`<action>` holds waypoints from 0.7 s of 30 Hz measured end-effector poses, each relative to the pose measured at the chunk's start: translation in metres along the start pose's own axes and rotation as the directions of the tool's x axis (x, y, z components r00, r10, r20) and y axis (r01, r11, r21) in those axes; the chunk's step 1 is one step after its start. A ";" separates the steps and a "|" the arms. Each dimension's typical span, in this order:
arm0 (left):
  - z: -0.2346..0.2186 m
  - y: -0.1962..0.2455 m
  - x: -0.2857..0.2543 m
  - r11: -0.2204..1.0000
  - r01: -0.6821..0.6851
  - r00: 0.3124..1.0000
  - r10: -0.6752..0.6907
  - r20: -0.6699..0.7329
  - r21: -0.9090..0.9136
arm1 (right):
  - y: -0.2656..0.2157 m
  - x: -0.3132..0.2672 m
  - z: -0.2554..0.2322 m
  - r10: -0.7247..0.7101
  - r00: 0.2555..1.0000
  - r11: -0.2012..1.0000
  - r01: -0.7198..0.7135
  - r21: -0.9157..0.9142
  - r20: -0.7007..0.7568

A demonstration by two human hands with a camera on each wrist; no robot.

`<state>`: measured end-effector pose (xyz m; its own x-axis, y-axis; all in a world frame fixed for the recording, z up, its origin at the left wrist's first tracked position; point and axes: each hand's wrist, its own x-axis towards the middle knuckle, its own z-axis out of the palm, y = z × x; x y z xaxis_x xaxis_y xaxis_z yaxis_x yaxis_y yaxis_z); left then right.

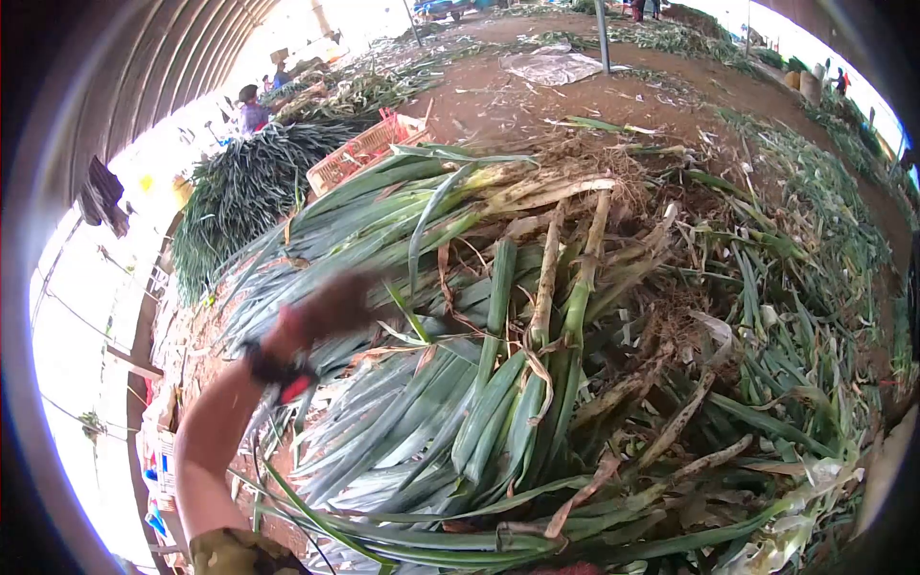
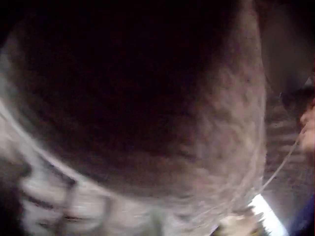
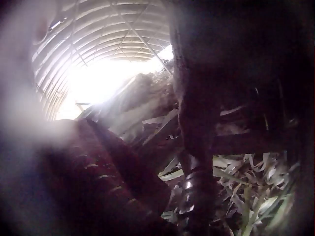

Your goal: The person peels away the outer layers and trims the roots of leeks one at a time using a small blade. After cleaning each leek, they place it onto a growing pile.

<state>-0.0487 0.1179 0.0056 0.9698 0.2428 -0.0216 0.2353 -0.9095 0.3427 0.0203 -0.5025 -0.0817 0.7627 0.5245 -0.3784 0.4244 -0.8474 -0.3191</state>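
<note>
In the head view my left hand point(image 1: 331, 309), dark and blurred by motion, is over the leaves of a big heap of long green onions point(image 1: 412, 402). A dark band point(image 1: 273, 369) circles that wrist. Blur hides how its fingers lie, and no onion shows lifted in it. The left wrist view is mostly filled by a dark brown, blurred surface point(image 2: 231, 132) close to the lens. The right wrist view has a dark reddish ridged shape point(image 3: 108, 172) in front of scattered leaves point(image 3: 256, 196); I cannot tell what the right hand holds.
Rooty stalk ends point(image 1: 623, 182) point away to the right, among loose trimmed leaves point(image 1: 815, 287). Behind stands an orange crate point(image 1: 359, 153), beside another onion pile point(image 1: 240, 196). A metal pole point(image 1: 602, 38) rises from the dirt floor; a person point(image 1: 252, 112) is at the far left.
</note>
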 end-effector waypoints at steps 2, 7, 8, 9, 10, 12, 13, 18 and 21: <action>-0.024 -0.030 0.060 0.924 0.027 0.979 0.054 -0.199 0.381 | 0.004 -0.001 0.003 -0.044 0.999 0.998 0.045 0.033 -0.030; 0.024 -0.141 0.161 0.884 0.153 0.984 -0.094 -0.151 0.442 | 0.001 -0.004 0.002 0.089 0.995 0.992 -0.085 -0.088 0.047; 0.028 -0.147 0.167 0.881 0.176 0.982 -0.124 -0.144 0.440 | -0.010 -0.002 -0.006 0.156 0.983 0.982 -0.144 -0.122 0.096; 0.027 -0.149 0.171 0.877 0.222 0.974 -0.177 -0.145 0.425 | -0.026 0.007 -0.021 0.261 0.938 0.964 -0.238 -0.121 0.229; 0.027 -0.154 0.175 0.876 0.263 0.964 -0.220 -0.152 0.405 | -0.026 0.008 -0.019 0.277 0.933 0.958 -0.249 -0.144 0.231; 0.026 -0.161 0.175 0.878 0.324 0.944 -0.278 -0.177 0.353 | -0.022 0.009 -0.015 0.300 0.925 0.947 -0.260 -0.190 0.232; 0.026 -0.169 0.177 0.880 0.348 0.935 -0.300 -0.188 0.325 | -0.019 0.009 -0.013 0.279 0.935 0.956 -0.250 -0.152 0.217; 0.040 -0.228 0.181 0.895 0.444 0.859 -0.412 -0.303 0.041 | 0.004 0.008 0.005 0.149 0.976 0.988 -0.154 0.018 0.158; 0.065 -0.305 0.178 0.820 0.360 0.808 -0.513 -0.290 -0.445 | -0.003 0.004 0.001 0.156 0.984 0.987 -0.158 0.013 0.090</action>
<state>0.0558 0.4165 -0.1642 0.6446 0.7604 0.0795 0.5138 -0.5078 0.6915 0.0218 -0.4976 -0.0837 0.7725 0.3909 -0.5005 0.2922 -0.9185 -0.2663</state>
